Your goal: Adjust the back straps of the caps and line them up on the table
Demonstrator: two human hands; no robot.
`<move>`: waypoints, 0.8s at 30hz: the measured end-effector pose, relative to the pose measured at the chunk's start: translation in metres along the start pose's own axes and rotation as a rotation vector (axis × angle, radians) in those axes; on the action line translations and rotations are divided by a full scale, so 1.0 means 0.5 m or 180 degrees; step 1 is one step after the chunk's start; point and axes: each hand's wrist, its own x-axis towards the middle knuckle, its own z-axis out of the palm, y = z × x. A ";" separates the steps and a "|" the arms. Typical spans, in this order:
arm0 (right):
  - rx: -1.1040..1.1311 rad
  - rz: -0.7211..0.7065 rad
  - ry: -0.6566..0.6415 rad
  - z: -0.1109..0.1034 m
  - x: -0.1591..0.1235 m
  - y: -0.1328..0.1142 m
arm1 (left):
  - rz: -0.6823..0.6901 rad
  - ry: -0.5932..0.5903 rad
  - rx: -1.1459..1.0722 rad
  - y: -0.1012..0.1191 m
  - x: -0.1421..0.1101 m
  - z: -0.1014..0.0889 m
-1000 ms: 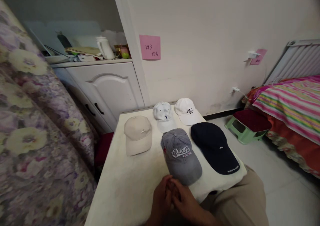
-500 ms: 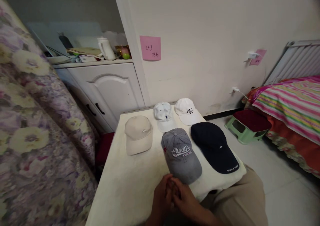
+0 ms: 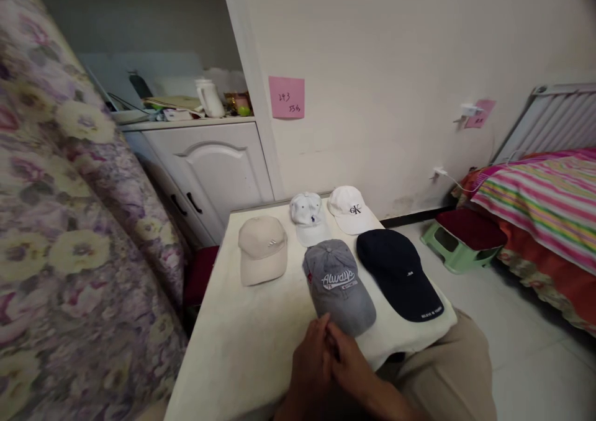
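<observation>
My left hand [image 3: 310, 357] and my right hand [image 3: 350, 362] are pressed against each other at the table's near edge, fingers closed. I see nothing held in them. Just beyond the fingertips lies a grey baseball cap [image 3: 342, 290] with "Always" lettering, brim toward me. To its right is a navy cap [image 3: 398, 272] with a long brim. Behind them sit a pale blue cap [image 3: 308, 217] with a small dark emblem and a white cap [image 3: 350, 210] with black letters. A beige cap [image 3: 263, 250] rests on the left.
The caps lie on a cloth-covered table [image 3: 233, 340]. A floral curtain [image 3: 88, 253] hangs along its left side, and a white cabinet [image 3: 218, 172] stands behind. On the right are a green stool [image 3: 459, 253] with a dark red top and a bed [image 3: 554, 191].
My hands have shifted slightly, from loosely interlaced fingers to hands pressed together with fingertips pointing forward. The view has turned a little left and up. The caps stay where they were.
</observation>
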 end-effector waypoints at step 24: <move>-0.0486 -0.0831 0.0905 -0.082 0.068 -0.169 | -0.0141 0.0636 -0.0491 0.143 0.106 -0.085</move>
